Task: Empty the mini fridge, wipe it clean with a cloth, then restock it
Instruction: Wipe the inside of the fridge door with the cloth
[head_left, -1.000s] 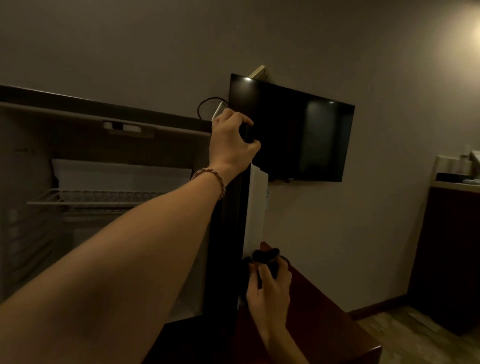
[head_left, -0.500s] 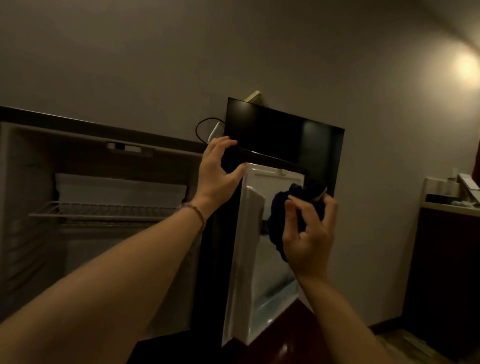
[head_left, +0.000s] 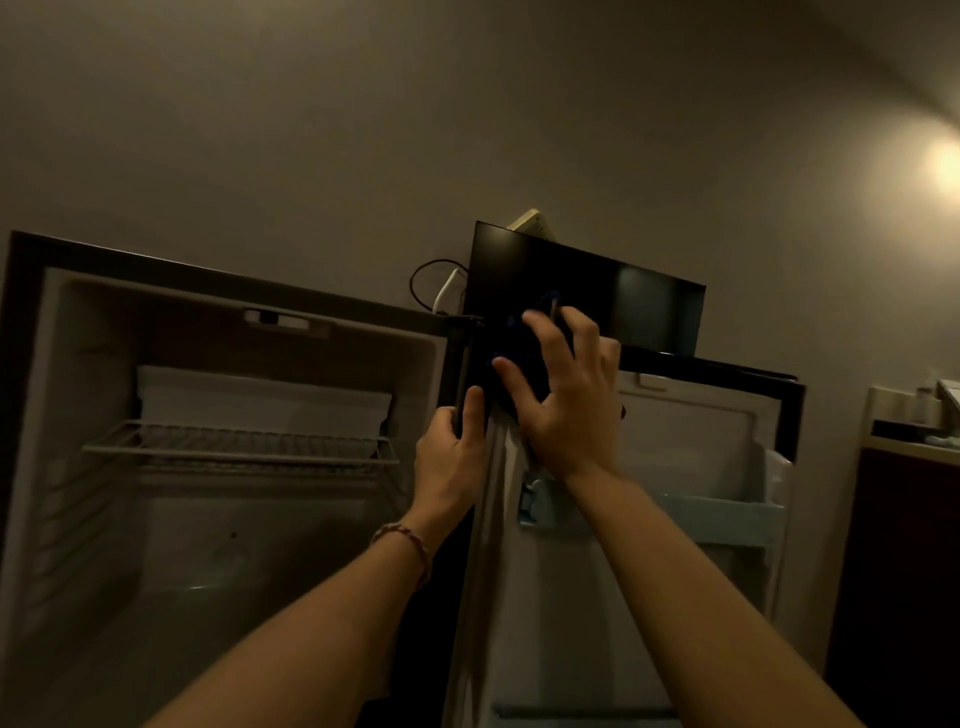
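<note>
Both forearms reach up from the bottom edge; a braided bracelet (head_left: 402, 545) sits on the left wrist. Left hand (head_left: 449, 452) grips the hinge-side edge of the open door (head_left: 691, 467), fingers curled round the dark edge strip, thumb up along it. Right hand (head_left: 563, 400) is just above and to the right of it, fingers spread and pressing a dark blue cloth (head_left: 519, 358) against the door's top inner corner, near the hinge; the cloth is bunched under the palm and pokes out past the fingertips. Hard to say whether the thumb is hooked round the cloth, it is hidden. The door is swung wide to the right, white inner liner facing the camera, with a pale blue door shelf (head_left: 717, 517) across its middle and a second rail at the bottom edge. Left of the hands the fridge (head_left: 67, 467) cavity stands open: one wire rack (head_left: 239, 447) across the upper part, a white freezer flap (head_left: 260, 405) behind and above it, a light housing (head_left: 285, 319) in the ceiling. Nothing shows on the rack or the floor of the cavity, though the light is dim. Behind the door top, a dark TV (head_left: 623, 296) on the wall, with a cable (head_left: 431, 286) looped beside its left edge. Far right, a dark cabinet (head_left: 904, 571) with a pale top, items on it too blurred to name. A lamp glow (head_left: 945, 166) marks the wall at the upper right.
</note>
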